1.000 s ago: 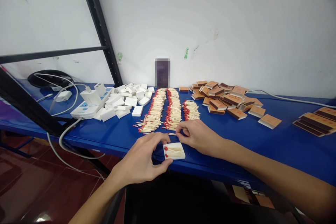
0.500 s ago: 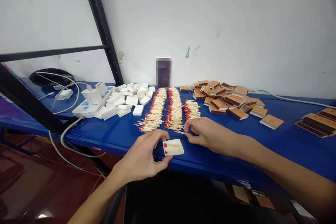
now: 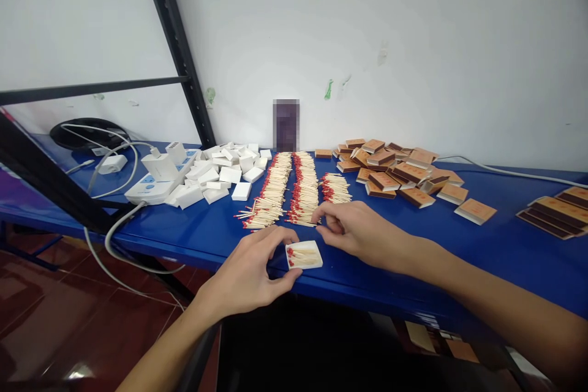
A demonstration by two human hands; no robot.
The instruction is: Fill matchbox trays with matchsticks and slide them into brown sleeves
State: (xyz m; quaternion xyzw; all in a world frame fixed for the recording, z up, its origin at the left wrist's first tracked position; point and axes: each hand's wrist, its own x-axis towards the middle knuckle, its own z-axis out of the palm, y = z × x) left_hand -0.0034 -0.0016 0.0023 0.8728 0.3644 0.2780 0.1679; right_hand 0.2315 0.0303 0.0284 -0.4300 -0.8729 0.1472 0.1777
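My left hand (image 3: 257, 269) grips a small white matchbox tray (image 3: 316, 264) by its left end, thumb in front and fingers behind. Several red-headed matches (image 3: 304, 255) lie inside, heads to the left. My right hand (image 3: 351, 226) is behind and to the right of the tray, thumb and forefinger pinched at the near end of the middle row of matches (image 3: 305, 187); a match end appears to be between the fingertips. The left row of matches (image 3: 274, 187) and a shorter right pile of matches (image 3: 335, 188) lie alongside.
White matchbox trays (image 3: 232, 175) are heaped at the left beside a power strip (image 3: 154, 188) with chargers. Brown matchbox sleeves (image 3: 408, 171) are piled at the right, with more sleeves (image 3: 554, 215) at the far right. A black shelf post (image 3: 177, 43) stands left on the blue table (image 3: 459, 257).
My right hand has moved slightly left and away from me to the middle row. More matches show in the tray. My left hand stays on the tray.
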